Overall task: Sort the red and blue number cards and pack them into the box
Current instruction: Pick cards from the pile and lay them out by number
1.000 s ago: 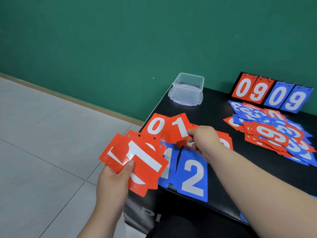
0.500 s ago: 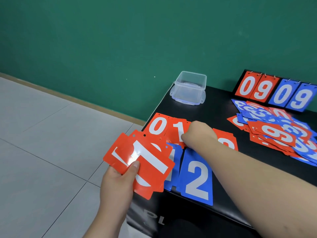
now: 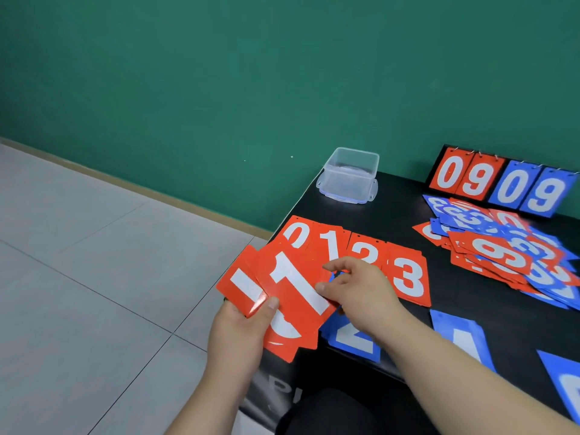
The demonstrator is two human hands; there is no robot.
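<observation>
My left hand (image 3: 241, 334) grips a fan of red number cards (image 3: 282, 296) over the table's left front corner; the top one shows a white 1. My right hand (image 3: 357, 290) pinches the right edge of that top card. Red cards 0, 1, 2 and 3 (image 3: 408, 277) lie in a row on the black table (image 3: 392, 208). Blue cards (image 3: 351, 337), one showing a 2, lie nearer me, partly under my right hand. A clear plastic box (image 3: 350, 174) stands open at the table's far left corner.
A mixed heap of red and blue cards (image 3: 505, 252) covers the right side. Behind it stands a flip scoreboard (image 3: 502, 183) reading 09 09. More blue cards (image 3: 461, 337) lie at the front right. Grey tiled floor (image 3: 94, 277) is left of the table.
My right hand left the red 1 in the row on the table and came back to the fan in my left hand. The red 2 and 3 now show fully.
</observation>
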